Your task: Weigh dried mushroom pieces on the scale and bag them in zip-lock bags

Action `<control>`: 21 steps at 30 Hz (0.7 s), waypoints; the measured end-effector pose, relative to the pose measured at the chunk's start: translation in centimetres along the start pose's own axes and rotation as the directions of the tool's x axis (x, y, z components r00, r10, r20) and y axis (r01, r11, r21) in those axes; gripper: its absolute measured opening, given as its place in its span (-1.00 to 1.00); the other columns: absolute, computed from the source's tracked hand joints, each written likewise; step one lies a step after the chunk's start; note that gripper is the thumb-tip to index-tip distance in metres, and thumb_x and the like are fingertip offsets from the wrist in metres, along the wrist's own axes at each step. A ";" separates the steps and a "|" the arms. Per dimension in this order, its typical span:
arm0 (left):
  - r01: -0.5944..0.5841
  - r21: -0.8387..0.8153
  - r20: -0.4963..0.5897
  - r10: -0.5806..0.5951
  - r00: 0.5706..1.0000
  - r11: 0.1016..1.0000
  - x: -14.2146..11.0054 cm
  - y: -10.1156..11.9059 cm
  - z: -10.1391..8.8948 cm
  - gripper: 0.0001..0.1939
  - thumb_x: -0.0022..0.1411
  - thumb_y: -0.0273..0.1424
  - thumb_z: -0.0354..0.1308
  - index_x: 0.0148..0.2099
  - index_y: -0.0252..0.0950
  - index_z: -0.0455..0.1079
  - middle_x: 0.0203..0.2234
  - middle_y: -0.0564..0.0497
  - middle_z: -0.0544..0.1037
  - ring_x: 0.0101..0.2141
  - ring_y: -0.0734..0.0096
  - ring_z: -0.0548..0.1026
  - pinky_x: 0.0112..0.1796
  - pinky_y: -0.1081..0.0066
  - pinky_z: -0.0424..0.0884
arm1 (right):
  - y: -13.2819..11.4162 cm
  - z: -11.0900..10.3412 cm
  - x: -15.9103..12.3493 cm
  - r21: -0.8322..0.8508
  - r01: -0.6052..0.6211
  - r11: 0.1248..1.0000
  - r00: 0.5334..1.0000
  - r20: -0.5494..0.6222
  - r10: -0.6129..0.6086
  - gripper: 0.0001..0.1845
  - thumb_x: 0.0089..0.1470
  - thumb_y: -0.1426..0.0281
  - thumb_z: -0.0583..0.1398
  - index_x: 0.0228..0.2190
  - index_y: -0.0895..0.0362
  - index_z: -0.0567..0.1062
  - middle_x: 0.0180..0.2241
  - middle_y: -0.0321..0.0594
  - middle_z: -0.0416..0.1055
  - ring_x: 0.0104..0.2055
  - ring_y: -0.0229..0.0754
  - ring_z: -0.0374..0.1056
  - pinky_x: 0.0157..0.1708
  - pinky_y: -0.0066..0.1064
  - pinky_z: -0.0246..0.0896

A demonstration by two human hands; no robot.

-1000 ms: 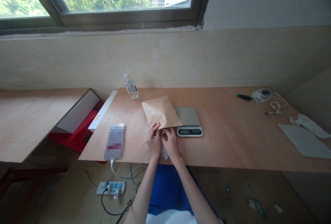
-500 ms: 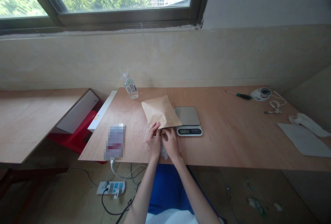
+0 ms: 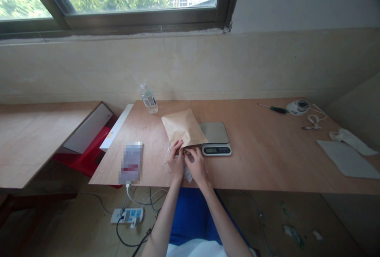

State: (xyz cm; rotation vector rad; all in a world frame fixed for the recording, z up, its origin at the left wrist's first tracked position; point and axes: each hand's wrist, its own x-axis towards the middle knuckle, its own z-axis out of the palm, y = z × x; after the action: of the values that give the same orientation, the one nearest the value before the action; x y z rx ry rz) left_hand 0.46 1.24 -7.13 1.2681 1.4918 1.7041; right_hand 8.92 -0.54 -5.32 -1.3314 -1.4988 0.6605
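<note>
A brown kraft paper envelope [image 3: 181, 127] lies on the wooden table [image 3: 255, 170], with its lower edge at my hands. My left hand [image 3: 175, 161] and my right hand [image 3: 196, 166] pinch a crinkled clear plastic bag [image 3: 187, 174] just below that edge. Part of the bag is hidden under my fingers and the envelope. To the right of the envelope, nearly touching it, stands a digital kitchen scale [image 3: 215, 139]. Its steel platform holds nothing.
A plastic water bottle [image 3: 149, 99] stands at the back of the table, and a blurred package [image 3: 130, 163] lies to my left. At the far right are a screwdriver [image 3: 274, 108], a white cable, and a grey sheet [image 3: 347, 159]. A power strip [image 3: 127, 215] sits on the floor.
Both hands stay almost in place at the envelope's lower edge. The whole view has shifted slightly.
</note>
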 end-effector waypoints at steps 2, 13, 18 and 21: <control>0.001 -0.001 0.001 -0.001 1.000 1.000 0.0 0.0 0.0 -0.76 0.19 -0.30 0.10 -0.11 -0.22 0.47 -0.05 -0.07 0.49 0.00 0.30 0.41 0.01 0.27 0.32 | -0.1 -0.1 0.0 0.011 -0.002 1.000 1.000 0.002 0.001 -0.74 0.07 0.47 0.11 -0.19 0.07 0.50 -0.18 -0.14 0.37 -0.09 -0.11 0.34 -0.04 -0.27 0.25; 0.003 -0.021 0.003 -0.003 1.000 1.000 0.0 0.0 0.1 -0.76 0.18 -0.32 0.11 -0.11 -0.22 0.47 -0.06 -0.08 0.50 0.01 0.29 0.40 0.02 0.27 0.32 | -0.6 -0.7 0.2 0.038 -0.005 0.999 1.000 -0.026 0.006 -0.78 0.03 0.49 0.12 -0.29 0.08 0.51 -0.27 -0.18 0.39 -0.21 -0.16 0.35 -0.14 -0.32 0.28; -0.007 -0.023 0.014 0.007 1.000 1.000 0.0 -0.1 0.0 -0.76 0.19 -0.34 0.10 -0.10 -0.23 0.46 -0.07 -0.07 0.50 0.03 0.31 0.38 0.03 0.28 0.29 | -0.8 -1.4 0.2 -0.028 0.013 1.000 1.000 -0.018 -0.014 -0.81 -0.01 0.53 0.11 -0.37 0.09 0.50 -0.33 -0.20 0.41 -0.22 -0.14 0.32 -0.12 -0.27 0.21; -0.003 -0.020 0.013 0.003 1.000 1.000 0.0 -0.1 0.0 -0.76 0.19 -0.35 0.10 -0.10 -0.23 0.46 -0.07 -0.08 0.50 0.03 0.31 0.38 0.03 0.28 0.30 | -0.9 -1.8 0.2 -0.028 0.014 1.000 1.000 0.005 -0.014 -0.78 -0.04 0.57 0.10 -0.38 0.09 0.50 -0.32 -0.21 0.42 -0.23 -0.14 0.32 -0.13 -0.28 0.20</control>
State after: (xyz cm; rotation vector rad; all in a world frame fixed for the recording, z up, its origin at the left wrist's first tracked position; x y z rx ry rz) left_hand 0.41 1.31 -7.24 1.2697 1.4624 1.7048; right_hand 10.22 -1.01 -3.78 -1.3406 -1.5254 0.6365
